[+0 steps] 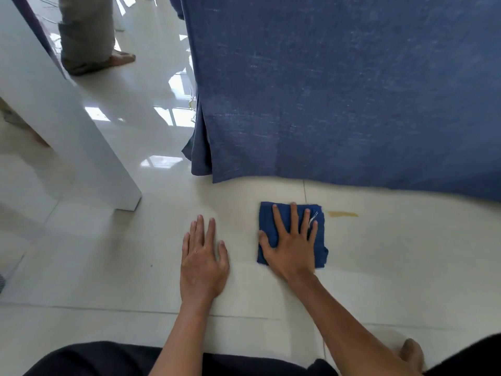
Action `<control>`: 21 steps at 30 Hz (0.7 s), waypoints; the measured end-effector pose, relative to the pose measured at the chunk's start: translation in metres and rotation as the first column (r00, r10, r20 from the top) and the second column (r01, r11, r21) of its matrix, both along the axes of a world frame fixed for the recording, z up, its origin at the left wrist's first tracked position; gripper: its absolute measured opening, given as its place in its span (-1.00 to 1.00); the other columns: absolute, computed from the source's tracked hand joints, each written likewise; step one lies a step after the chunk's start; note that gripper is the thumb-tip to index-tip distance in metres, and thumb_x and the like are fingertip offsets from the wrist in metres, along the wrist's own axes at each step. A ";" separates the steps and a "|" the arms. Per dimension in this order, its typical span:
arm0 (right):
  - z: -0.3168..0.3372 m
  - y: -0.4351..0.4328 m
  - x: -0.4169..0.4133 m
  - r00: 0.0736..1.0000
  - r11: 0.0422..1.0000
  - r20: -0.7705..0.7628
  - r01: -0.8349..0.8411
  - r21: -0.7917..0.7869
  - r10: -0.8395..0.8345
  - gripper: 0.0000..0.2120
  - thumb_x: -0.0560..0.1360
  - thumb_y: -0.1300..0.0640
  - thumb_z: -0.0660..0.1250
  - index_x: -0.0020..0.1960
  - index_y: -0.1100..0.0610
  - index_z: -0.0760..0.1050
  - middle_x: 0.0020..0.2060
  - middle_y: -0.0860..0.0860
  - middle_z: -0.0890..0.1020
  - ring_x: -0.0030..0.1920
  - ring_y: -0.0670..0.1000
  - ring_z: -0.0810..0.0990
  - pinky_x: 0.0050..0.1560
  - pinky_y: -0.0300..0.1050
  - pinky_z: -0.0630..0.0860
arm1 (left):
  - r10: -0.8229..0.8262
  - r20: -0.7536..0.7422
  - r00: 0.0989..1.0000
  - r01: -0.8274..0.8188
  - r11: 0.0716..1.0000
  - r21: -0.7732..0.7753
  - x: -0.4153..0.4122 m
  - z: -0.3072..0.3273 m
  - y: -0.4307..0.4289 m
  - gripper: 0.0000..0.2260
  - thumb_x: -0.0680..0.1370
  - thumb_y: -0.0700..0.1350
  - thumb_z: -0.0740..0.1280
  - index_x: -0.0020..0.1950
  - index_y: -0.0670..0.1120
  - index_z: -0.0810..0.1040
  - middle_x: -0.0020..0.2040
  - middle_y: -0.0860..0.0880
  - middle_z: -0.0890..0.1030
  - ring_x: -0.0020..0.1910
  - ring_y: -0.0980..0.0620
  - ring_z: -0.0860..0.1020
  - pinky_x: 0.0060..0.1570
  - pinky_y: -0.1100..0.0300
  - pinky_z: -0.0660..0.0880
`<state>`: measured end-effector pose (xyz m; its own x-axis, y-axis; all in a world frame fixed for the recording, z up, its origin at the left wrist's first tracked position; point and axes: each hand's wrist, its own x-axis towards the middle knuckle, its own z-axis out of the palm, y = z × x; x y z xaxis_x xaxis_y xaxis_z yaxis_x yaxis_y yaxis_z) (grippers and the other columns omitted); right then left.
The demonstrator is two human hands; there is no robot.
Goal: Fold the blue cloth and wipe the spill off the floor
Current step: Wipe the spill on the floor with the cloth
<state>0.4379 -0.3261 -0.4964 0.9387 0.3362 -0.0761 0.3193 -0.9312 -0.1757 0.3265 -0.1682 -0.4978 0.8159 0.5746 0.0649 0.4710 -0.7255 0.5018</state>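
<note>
Nearest, along the bottom edge, dark trousers [108, 359] over the kneeling person's legs. Filling the upper right hangs a big blue drape [339, 90], its hem just above the pale tiled floor [108, 253]. A white post [54, 118] slants through the upper left. Lower centre, the left hand [202, 261] lies flat on bare tile, fingers together. Just right of it the right hand [291, 248] presses, fingers spread, on the folded blue cloth [267, 221]. A yellowish spill [342, 213] streaks the floor just right of the cloth.
</note>
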 end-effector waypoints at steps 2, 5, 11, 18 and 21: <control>-0.001 0.019 -0.013 0.999 0.999 -0.003 -0.050 0.022 0.050 -0.30 0.58 -0.36 -0.11 0.61 -0.15 -0.28 0.62 0.08 -0.23 0.58 0.24 -0.32 0.54 0.24 -0.31 | 0.002 0.010 1.000 -0.002 1.000 -0.016 -0.002 0.002 0.001 -0.48 0.63 -0.04 0.13 0.59 0.00 0.11 0.62 -0.01 0.04 0.59 0.09 -0.04 0.57 0.08 -0.06; -0.009 -0.024 -0.048 0.964 0.962 0.038 -0.265 0.064 0.263 -0.32 0.59 -0.37 -0.05 0.62 -0.20 -0.15 0.64 0.00 -0.14 0.61 0.16 -0.23 0.54 0.19 -0.23 | 0.003 0.020 1.000 -0.003 1.000 -0.019 -0.002 0.001 0.002 -0.50 0.63 -0.09 0.12 0.58 -0.01 0.13 0.61 0.00 0.07 0.58 0.12 -0.04 0.57 0.09 -0.05; 0.005 -0.004 -0.004 0.999 0.999 -0.005 0.049 0.007 -0.049 -0.31 0.59 -0.32 -0.06 0.62 -0.15 -0.21 0.63 0.07 -0.17 0.59 0.22 -0.26 0.55 0.23 -0.25 | 0.013 0.044 0.999 -0.012 1.000 -0.021 -0.002 0.003 0.001 -0.51 0.63 -0.12 0.12 0.57 -0.01 0.17 0.61 0.01 0.09 0.58 0.12 -0.03 0.55 0.15 -0.08; -0.006 -0.053 -0.049 0.988 0.988 0.021 -0.151 0.044 0.150 -0.30 0.56 -0.31 0.04 0.61 -0.21 -0.14 0.64 -0.02 -0.06 0.62 0.12 -0.18 0.55 0.13 -0.21 | 0.013 0.041 0.999 -0.012 1.000 -0.018 -0.001 -0.003 0.005 -0.51 0.63 -0.11 0.10 0.58 -0.01 0.14 0.61 0.01 0.06 0.58 0.14 -0.06 0.55 0.15 -0.12; 0.003 -0.020 -0.009 0.999 0.999 0.005 0.034 0.014 -0.034 -0.32 0.58 -0.28 -0.06 0.61 -0.17 -0.25 0.63 0.05 -0.19 0.59 0.21 -0.28 0.56 0.21 -0.25 | 0.012 0.046 0.999 -0.011 1.000 -0.011 0.000 -0.002 0.005 -0.51 0.63 -0.11 0.11 0.58 -0.01 0.16 0.61 0.02 0.07 0.59 0.13 -0.04 0.55 0.18 -0.12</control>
